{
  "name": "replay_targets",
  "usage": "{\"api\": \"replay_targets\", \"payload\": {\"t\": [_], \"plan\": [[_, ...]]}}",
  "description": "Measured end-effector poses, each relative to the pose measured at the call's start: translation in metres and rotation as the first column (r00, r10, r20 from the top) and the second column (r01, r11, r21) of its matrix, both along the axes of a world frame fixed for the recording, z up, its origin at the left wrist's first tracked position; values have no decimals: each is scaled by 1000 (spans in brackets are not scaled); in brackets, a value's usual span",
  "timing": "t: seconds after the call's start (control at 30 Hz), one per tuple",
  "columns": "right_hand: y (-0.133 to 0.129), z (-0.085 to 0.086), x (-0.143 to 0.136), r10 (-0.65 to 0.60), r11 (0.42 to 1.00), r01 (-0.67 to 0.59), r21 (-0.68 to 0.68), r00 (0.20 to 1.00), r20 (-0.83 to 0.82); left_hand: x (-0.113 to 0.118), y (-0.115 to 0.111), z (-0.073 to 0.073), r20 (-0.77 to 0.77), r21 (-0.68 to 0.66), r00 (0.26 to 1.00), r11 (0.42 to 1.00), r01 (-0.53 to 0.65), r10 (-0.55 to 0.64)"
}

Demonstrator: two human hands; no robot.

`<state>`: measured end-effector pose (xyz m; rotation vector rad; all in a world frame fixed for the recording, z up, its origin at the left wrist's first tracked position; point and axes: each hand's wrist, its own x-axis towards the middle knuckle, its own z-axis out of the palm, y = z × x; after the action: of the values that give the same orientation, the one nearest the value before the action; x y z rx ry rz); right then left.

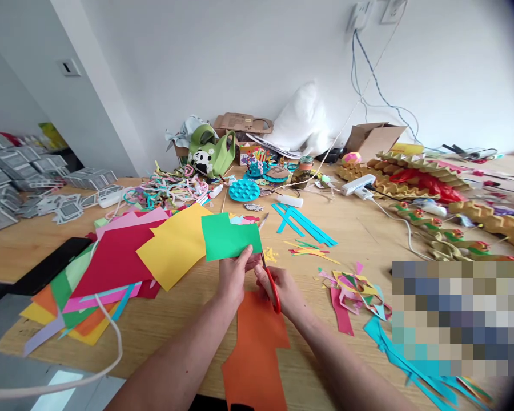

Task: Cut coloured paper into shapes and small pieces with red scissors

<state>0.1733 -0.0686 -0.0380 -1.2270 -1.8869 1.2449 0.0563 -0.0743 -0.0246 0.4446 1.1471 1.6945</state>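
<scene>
My left grip [235, 278] pinches the green paper [229, 235] above the surface [360, 225]; my right grip [285, 288] is closed round the red-handled scissors [276, 292], blades at the paper's right edge. Should the sheet sag, the blades could stray—perhaps onto my nearby left fingertips. Orange paper [259, 354] runs to the near edge—a forearm might drag it. Bare room lies rightward, before the scraps [353, 291].

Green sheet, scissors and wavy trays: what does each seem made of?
Green sheet: matt paper or card, flat and crisp-edged. Scissors: smooth red handles, probably plastic; slim, dark blade, likely metal. Wavy trays: dull tan, perhaps moulded pulp, judging by their egg-carton bumps.
</scene>
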Motion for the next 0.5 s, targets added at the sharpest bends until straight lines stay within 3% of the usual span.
{"api": "replay_targets", "payload": {"t": [0.5], "plan": [[-1, -7, -1, -61, 998, 61, 1, 998, 1, 8, -3, -3, 41, 55, 999, 998, 0, -3]]}}
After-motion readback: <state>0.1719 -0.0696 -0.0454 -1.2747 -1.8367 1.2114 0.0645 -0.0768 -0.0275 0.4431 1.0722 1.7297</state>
